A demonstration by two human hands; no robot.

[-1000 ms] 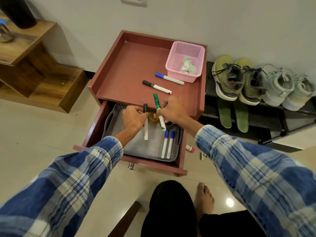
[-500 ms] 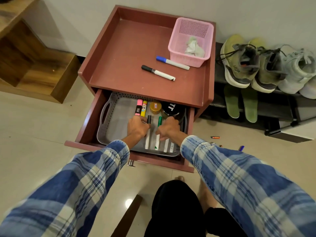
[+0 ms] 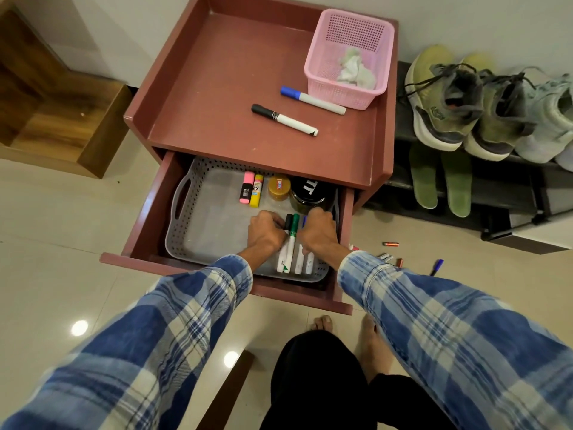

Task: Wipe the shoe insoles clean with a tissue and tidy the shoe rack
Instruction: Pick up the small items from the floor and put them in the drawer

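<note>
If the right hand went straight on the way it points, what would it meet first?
Most likely the black-lidded jar, just ahead of the right hand; how near they are is unclear.

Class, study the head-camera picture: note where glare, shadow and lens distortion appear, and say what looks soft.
Head view: two round glare spots lie on the glossy floor at lower left. Head view: the cabinet top shades the back of the open drawer, dimming the black jar. Head view: the wide-angle lens swells the plaid sleeves toward the lower corners, where they look slightly soft.

Blue-and-white plaid sleeves (image 3: 139, 352), black trousers (image 3: 313, 386), bare feet (image 3: 323, 323).
</note>
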